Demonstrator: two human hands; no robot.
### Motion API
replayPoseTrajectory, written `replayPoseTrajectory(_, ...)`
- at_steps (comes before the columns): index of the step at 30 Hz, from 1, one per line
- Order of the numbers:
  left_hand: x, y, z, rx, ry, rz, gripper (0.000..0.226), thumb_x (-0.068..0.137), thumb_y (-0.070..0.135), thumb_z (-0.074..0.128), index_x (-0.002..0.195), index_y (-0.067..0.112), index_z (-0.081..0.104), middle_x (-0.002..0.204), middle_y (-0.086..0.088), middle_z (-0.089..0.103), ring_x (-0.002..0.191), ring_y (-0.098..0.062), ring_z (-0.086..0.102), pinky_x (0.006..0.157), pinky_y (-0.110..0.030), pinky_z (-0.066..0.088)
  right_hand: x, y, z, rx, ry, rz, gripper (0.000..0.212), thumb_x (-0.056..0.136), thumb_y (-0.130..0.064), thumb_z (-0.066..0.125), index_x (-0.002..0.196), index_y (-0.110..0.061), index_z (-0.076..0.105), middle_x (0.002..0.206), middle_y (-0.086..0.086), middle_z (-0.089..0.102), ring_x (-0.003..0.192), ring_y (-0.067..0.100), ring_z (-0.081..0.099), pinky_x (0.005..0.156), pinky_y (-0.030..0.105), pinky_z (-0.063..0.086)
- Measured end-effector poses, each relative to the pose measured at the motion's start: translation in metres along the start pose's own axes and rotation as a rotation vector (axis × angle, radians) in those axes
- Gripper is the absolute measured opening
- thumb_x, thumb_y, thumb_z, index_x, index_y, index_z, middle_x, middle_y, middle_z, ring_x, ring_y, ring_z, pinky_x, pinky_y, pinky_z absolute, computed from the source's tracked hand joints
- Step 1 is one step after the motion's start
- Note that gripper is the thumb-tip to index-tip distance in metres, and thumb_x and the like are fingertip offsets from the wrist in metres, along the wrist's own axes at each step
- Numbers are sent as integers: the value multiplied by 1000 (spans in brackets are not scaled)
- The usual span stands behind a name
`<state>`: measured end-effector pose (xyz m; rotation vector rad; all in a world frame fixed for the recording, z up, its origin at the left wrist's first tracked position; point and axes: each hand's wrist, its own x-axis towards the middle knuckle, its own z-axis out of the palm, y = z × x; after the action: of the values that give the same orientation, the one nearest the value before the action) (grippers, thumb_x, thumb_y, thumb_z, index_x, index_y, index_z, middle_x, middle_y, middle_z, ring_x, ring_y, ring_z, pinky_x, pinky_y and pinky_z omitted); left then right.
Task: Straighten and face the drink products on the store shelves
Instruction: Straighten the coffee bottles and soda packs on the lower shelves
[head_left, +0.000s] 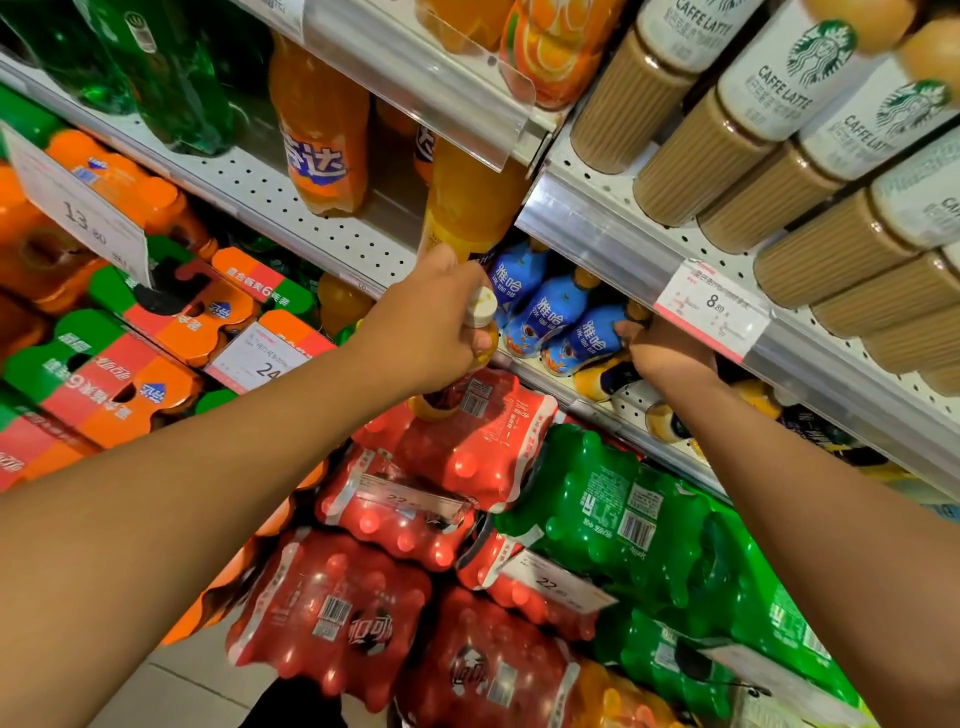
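My left hand (434, 325) grips a small orange drink bottle (441, 402) by its neck, just under the white cap (479, 307), in front of the middle shelf. A large orange soda bottle (467, 208) stands at the shelf edge right above that hand. My right hand (670, 351) reaches under the shelf rail into a row of blue-labelled bottles (553, 317). Its fingertips touch the nearest one, but the rest of the fingers are hidden. Yellow and dark bottles (605, 376) lie beside the right wrist.
Caffe latte bottles (727, 150) fill the upper right shelf above a price tag (711, 306). Orange soda (322, 140) and green bottles (171, 78) stand on the upper left. Below are shrink-wrapped red packs (467, 431), green packs (608, 519) and orange cartons (104, 374).
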<state>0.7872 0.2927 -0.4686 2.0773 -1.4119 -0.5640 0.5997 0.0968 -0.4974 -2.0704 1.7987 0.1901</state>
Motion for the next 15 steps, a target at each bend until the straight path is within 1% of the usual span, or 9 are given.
replayPoseTrajectory(1, -1, 0, 0, 1, 5, 1, 26, 87, 20, 64, 106, 10, 51, 103, -5, 40, 86, -31, 51, 72, -46, 50, -1, 2, 0, -5, 16, -25, 42, 97, -41, 52, 124, -10, 55, 132, 18, 55, 120, 34, 50, 99, 40, 41)
replayPoseTrajectory(3, -2, 0, 1, 3, 11, -1, 26, 87, 20, 64, 106, 11, 50, 101, -3, 38, 85, -31, 51, 71, -44, 49, -3, 7, -1, -17, 51, -114, 19, 96, -32, 56, 103, -14, 57, 119, 13, 59, 112, 25, 53, 93, 26, 36)
replayPoseTrajectory(4, -3, 1, 1, 4, 15, -5, 25, 87, 20, 64, 106, 12, 50, 101, -3, 37, 85, -31, 51, 71, -43, 49, -5, 11, -1, -3, 51, -160, 11, 96, -23, 57, 100, -13, 56, 113, 10, 60, 107, 21, 53, 89, 17, 33)
replayPoseTrajectory(5, -4, 1, 1, 7, 17, -9, 25, 87, 20, 64, 106, 12, 50, 100, -3, 37, 85, -32, 51, 71, -43, 49, -7, 15, -1, 17, 46, -210, 11, 95, -14, 56, 106, -12, 57, 109, 6, 60, 105, 20, 54, 90, 12, 33)
replayPoseTrajectory(7, -4, 2, 1, 15, 20, -11, 26, 86, 20, 64, 106, 11, 51, 101, -4, 37, 86, -33, 52, 72, -45, 48, -11, 18, -3, 27, 14, -281, 30, 93, -2, 50, 119, -16, 57, 100, -2, 56, 104, 19, 54, 98, 21, 39)
replayPoseTrajectory(9, -5, 3, 1, 9, 29, -8, 26, 86, 18, 63, 108, 10, 53, 101, -5, 38, 87, -32, 51, 71, -43, 48, -12, 16, -4, 121, -62, -269, 36, 92, 6, 42, 117, -16, 55, 91, -7, 51, 97, 17, 50, 94, 25, 42)
replayPoseTrajectory(11, -6, 3, 1, 2, 40, -8, 26, 86, 18, 63, 108, 9, 54, 102, -6, 40, 87, -32, 51, 72, -40, 48, -10, 12, -3, 60, -113, -216, 31, 96, 0, 42, 122, -10, 54, 101, 0, 54, 103, 21, 50, 98, 33, 40)
replayPoseTrajectory(13, -6, 4, 2, 1, 50, -9, 26, 86, 18, 64, 107, 9, 54, 101, -6, 39, 87, -32, 50, 71, -37, 47, -9, 7, -1, 27, -71, -166, 24, 98, -15, 51, 119, -6, 53, 114, 11, 56, 117, 29, 52, 102, 39, 39)
replayPoseTrajectory(15, -6, 5, 3, -6, 58, -15, 25, 85, 17, 64, 107, 9, 54, 100, -5, 38, 87, -31, 50, 69, -34, 44, -10, 4, 2, 122, -91, -122, 34, 95, -33, 59, 120, -12, 49, 127, 14, 55, 123, 31, 50, 104, 39, 39)
